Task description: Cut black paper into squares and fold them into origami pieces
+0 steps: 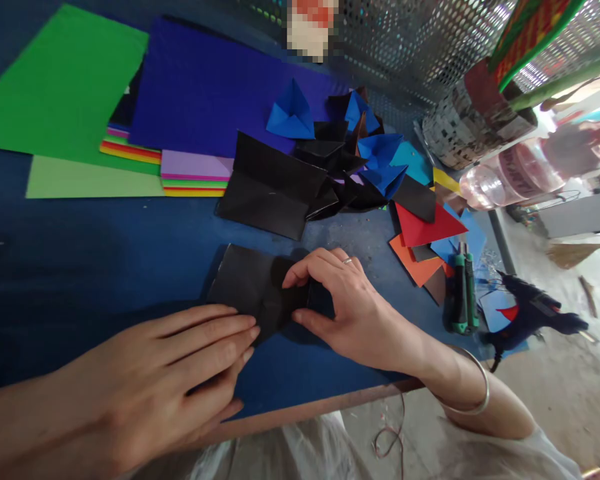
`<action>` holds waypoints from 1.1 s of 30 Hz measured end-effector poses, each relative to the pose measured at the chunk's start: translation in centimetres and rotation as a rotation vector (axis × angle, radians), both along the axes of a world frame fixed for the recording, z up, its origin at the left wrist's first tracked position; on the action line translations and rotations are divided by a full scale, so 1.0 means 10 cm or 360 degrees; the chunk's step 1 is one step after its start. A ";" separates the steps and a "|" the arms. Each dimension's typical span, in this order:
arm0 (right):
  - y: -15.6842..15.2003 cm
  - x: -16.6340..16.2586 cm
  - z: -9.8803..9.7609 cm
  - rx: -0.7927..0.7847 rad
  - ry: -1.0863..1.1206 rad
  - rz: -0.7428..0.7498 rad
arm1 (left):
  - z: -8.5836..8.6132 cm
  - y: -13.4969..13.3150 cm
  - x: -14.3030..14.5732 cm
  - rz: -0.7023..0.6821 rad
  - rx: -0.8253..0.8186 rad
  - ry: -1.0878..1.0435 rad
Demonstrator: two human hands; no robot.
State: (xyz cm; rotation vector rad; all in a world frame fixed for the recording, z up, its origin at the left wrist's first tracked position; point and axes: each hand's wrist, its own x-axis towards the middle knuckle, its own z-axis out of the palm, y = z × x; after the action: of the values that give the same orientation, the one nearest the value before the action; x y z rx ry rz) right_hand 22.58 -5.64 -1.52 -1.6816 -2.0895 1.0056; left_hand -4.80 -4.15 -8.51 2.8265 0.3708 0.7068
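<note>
A black sheet of paper lies on the blue table, partly folded. My left hand lies flat with fingers stretched out, the fingertips pressing the sheet's near edge. My right hand pinches the sheet's right side between thumb and fingers, pressing a fold; a ring shows on one finger and a bangle on the wrist.
Behind lie a larger folded black sheet, folded blue and black paper shapes, red and orange pieces, a purple sheet, a green sheet and a coloured paper stack. A green cutter and glue gun sit right.
</note>
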 end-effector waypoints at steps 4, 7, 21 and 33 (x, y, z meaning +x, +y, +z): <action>0.02 0.05 0.00 0.0013 0.0045 0.0043 | 0.00 0.03 0.00 0.0007 -0.0028 -0.0010; 0.03 0.09 -0.02 0.0037 0.0060 0.0085 | 0.05 0.06 0.02 -0.0005 -0.0083 -0.0016; -0.01 0.12 -0.15 0.0278 0.0071 0.0267 | 0.50 0.46 -0.07 -0.0175 -0.0359 0.0088; -0.08 0.09 -0.35 0.0962 0.0024 0.0737 | 0.49 0.64 -0.06 -0.0359 -0.0385 0.0051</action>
State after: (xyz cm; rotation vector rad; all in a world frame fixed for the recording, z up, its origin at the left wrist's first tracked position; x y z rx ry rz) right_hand 23.47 -6.40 -5.06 -0.9184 -2.4906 0.4006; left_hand -5.44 2.29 -3.57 2.5984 0.1279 0.5311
